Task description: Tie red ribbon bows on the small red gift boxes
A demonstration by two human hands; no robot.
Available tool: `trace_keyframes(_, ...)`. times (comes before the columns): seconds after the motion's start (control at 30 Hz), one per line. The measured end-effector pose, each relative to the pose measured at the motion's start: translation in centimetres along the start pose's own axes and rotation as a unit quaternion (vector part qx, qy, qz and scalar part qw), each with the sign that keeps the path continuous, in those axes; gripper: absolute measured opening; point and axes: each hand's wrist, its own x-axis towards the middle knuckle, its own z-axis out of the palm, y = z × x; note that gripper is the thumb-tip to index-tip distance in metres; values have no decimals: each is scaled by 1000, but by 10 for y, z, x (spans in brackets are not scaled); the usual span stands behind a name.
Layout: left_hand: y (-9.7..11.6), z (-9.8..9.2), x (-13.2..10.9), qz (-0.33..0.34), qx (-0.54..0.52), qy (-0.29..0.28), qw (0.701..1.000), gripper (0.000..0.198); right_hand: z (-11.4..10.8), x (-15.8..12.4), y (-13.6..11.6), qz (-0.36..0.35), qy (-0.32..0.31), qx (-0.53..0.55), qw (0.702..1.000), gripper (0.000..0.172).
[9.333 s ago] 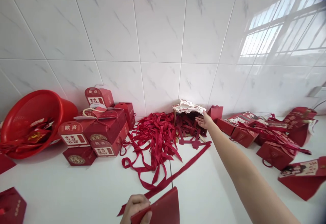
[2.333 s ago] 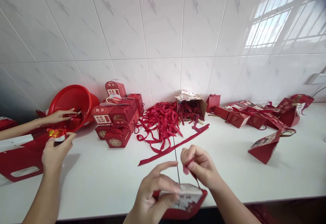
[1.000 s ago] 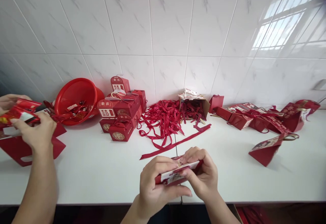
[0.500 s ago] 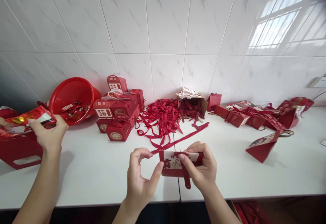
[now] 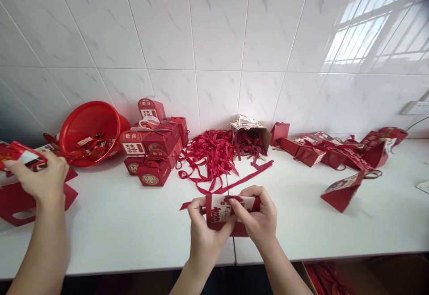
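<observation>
Held above the table near its front edge is a small red gift box [image 5: 217, 212] with a white printed panel. My left hand [image 5: 208, 230] closes around its left side, thumb on the front and fingers bent behind. On the right side, my right hand [image 5: 258, 219] grips the box, its thumb pressing a dark red piece against the panel. A red ribbon end [image 5: 185, 206] sticks out to the left behind my left fingers; I cannot tell whether it is fixed to the box.
A co-worker's hand [image 5: 43, 174] holds a red packet [image 5: 23, 155] over a red carton [image 5: 20, 201] at left. Behind stand a red basin [image 5: 69, 129], stacked gift boxes [image 5: 156, 172], a ribbon heap [image 5: 214, 152] and a cardboard box [image 5: 267, 138]. A triangular box [image 5: 342, 194] stands right.
My left hand has moved right and closed on the box. The dark red strip that hung below the box no longer shows there. The co-worker's hand has shifted left with the packet.
</observation>
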Motion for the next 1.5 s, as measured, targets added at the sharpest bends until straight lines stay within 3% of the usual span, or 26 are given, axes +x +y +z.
trace_keyframes(0.1,-4,-8,2,34,37,27,998,43,-2,2,0,-7,23,-16,1000,19)
trace_keyframes(0.23,-12,-19,4,48,106,-54,992,16,-1,4,0,-24,38,-36,998,19)
trace_keyframes(0.33,-18,-32,9,153,158,-95,971,22,-2,3,3,-34,29,-47,998,19)
trace_keyframes(0.43,-13,-54,19,226,170,-132,950,20,-9,2,9,-56,-21,-40,997,18)
trace_keyframes(0.53,8,-83,35,221,123,-163,954,12,-19,2,14,-110,-102,-28,988,16)
trace_keyframes(0.67,37,-107,56,214,-4,-265,940,17,-28,-1,14,-191,-206,3,960,17)
trace_keyframes(0.73,44,-104,61,198,-44,-262,943,13,-30,-4,12,-213,-236,24,948,19)
trace_keyframes(0.8,45,-93,62,141,-69,-198,968,8,-29,-8,9,-225,-247,43,942,21)
trace_keyframes(0.9,43,-71,56,21,-126,-134,983,26,-29,-11,5,-231,-244,59,940,19)
trace_keyframes(0.97,42,-60,50,-5,-145,-169,975,25,-30,-11,2,-228,-238,62,942,17)
trace_keyframes(1.07,40,-53,43,18,-111,-268,957,13,-30,-8,0,-220,-233,65,945,15)
trace_keyframes(1.13,40,-53,39,21,-87,-304,949,22,-31,-7,-1,-218,-232,66,946,15)
trace_keyframes(1.23,41,-54,34,19,-68,-309,948,21,-31,-7,-1,-213,-227,73,948,14)
trace_keyframes(1.4,45,-53,31,-44,-68,-356,931,28,-29,-10,0,-199,-239,88,946,16)
trace_keyframes(1.5,45,-52,32,-4,-27,-353,935,21,-27,-12,0,-195,-243,95,945,15)
